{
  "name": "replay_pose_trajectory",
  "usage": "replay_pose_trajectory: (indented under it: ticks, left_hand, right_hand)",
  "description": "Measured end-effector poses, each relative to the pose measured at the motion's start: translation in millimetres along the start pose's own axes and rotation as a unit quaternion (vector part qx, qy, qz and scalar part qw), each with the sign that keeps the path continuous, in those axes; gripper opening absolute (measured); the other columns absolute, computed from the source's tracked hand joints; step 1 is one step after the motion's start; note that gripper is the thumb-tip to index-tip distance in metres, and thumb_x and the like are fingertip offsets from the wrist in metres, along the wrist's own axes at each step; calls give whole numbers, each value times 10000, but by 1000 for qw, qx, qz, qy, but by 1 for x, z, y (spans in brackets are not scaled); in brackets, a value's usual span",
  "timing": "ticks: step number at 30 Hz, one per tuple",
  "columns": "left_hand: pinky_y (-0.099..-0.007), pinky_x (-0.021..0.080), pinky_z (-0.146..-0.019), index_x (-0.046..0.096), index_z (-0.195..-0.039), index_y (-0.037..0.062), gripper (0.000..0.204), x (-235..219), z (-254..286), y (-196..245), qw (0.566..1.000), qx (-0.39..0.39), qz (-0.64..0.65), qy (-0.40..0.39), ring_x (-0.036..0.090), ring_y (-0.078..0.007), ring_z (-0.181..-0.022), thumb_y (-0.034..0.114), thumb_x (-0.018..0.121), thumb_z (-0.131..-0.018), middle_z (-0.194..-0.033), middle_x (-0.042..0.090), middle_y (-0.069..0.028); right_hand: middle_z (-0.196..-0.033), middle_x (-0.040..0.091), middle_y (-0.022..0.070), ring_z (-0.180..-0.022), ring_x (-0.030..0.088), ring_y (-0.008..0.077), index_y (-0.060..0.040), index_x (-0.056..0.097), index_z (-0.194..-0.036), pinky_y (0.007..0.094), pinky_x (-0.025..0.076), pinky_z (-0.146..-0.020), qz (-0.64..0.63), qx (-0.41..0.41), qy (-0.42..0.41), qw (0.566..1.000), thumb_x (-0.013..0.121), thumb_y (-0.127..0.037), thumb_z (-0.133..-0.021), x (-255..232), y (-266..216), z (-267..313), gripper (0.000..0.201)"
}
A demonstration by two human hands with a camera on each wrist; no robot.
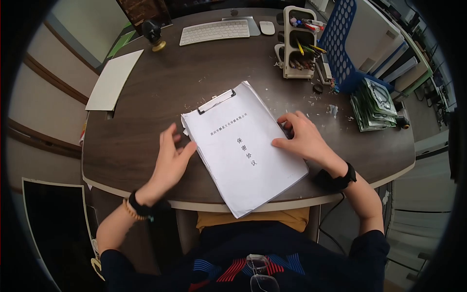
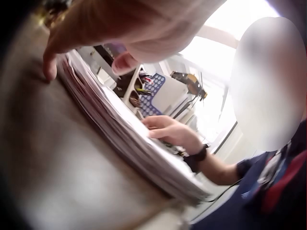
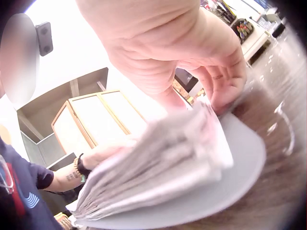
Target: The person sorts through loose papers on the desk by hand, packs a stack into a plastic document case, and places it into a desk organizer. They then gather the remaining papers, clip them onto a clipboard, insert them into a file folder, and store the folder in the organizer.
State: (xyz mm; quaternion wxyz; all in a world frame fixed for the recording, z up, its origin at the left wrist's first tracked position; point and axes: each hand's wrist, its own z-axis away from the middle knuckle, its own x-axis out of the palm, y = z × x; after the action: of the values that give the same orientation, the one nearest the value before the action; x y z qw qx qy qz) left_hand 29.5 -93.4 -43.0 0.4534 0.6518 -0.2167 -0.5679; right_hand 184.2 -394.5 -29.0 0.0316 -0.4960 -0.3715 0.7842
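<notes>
A thick stack of white papers (image 1: 253, 180) lies tilted on the desk, a black-ended clip (image 1: 216, 102) across its top edge and printed characters on its top sheet. The left hand (image 1: 170, 160) is at the stack's left edge, fingers relaxed and spread; the left wrist view shows its fingers (image 2: 50, 67) by the stack's edge. At the right edge is the right hand (image 1: 304, 138), its thumb over the top sheet and its fingers bent beside the edge. In the right wrist view the layered sheets (image 3: 158, 163) look blurred; whether that hand grips them is unclear.
A keyboard (image 1: 214, 32) and mouse (image 1: 266, 27) lie at the back. A pen organizer (image 1: 298, 75), blue file rack (image 1: 340, 48) and green-white packets (image 1: 374, 107) stand at the right. White sheets (image 1: 114, 80) lie at the left; paper scraps are scattered on the desk (image 1: 136, 146).
</notes>
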Motion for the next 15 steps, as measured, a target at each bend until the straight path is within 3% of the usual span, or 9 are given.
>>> replay_pose_trajectory:
  ticks: [2,4,6,9,11,12,14,15]
  left_hand:
    - [-357,443,-975,240,-1455,-14,666,5,33,-9,981,-91,167,-42,393,-231,-1293,144,610,-924,-1441,337,-153]
    - [-351,422,-1000,215,-1440,-84,752,12,60,18,942,-155,282,-96,405,-265,-1280,191,653,-894,-1393,351,-197]
    - [-334,428,-989,167,-1456,-87,794,20,70,25,941,-158,259,-148,401,-262,-1282,181,654,-889,-1400,352,-194]
    - [-320,434,-977,112,-1453,-115,842,22,59,37,938,-185,276,-101,450,-230,-1237,156,660,-874,-1370,367,-193]
    - [-322,451,-965,135,-1432,-137,799,25,48,29,919,-212,326,-72,519,-199,-1152,107,648,-870,-1314,429,-197]
    - [-322,451,-965,135,-1432,-137,799,23,44,30,919,-206,325,-79,519,-199,-1152,107,648,-870,-1314,429,-197]
    - [-327,461,-962,191,-1407,-132,715,23,38,35,900,-199,372,-111,540,-201,-1115,64,628,-875,-1252,489,-182]
    - [-325,462,-969,253,-1368,-116,632,24,36,42,901,-218,363,-95,556,-199,-1091,36,617,-874,-1209,522,-169]
  right_hand:
    - [-1023,584,193,-868,612,278,63,525,-1221,376,503,-778,61,-49,58,995,780,-332,-694,0,1,8,705]
    - [-1036,573,204,-897,601,289,70,516,-1235,381,496,-795,49,-37,43,997,781,-332,-695,3,-5,11,724]
    - [-1048,562,215,-925,589,299,77,506,-1250,387,490,-811,38,-29,29,998,782,-332,-696,10,-9,14,742]
    - [-963,572,189,-843,594,279,95,485,-1270,361,502,-746,54,-26,51,997,794,-325,-696,15,-11,16,776]
    - [-885,594,176,-790,617,281,113,510,-1197,354,513,-697,-69,24,29,997,792,-302,-713,9,-15,21,697]
    - [-885,594,176,-790,617,281,113,510,-1197,354,513,-697,-68,28,37,997,792,-302,-713,8,-14,23,697]
    - [-815,593,122,-761,611,224,104,526,-1122,321,508,-658,-235,75,-43,968,797,-296,-734,12,-10,28,619]
    - [-875,594,109,-802,601,182,72,517,-1075,320,507,-668,-257,78,-46,962,782,-277,-770,15,-9,31,534]
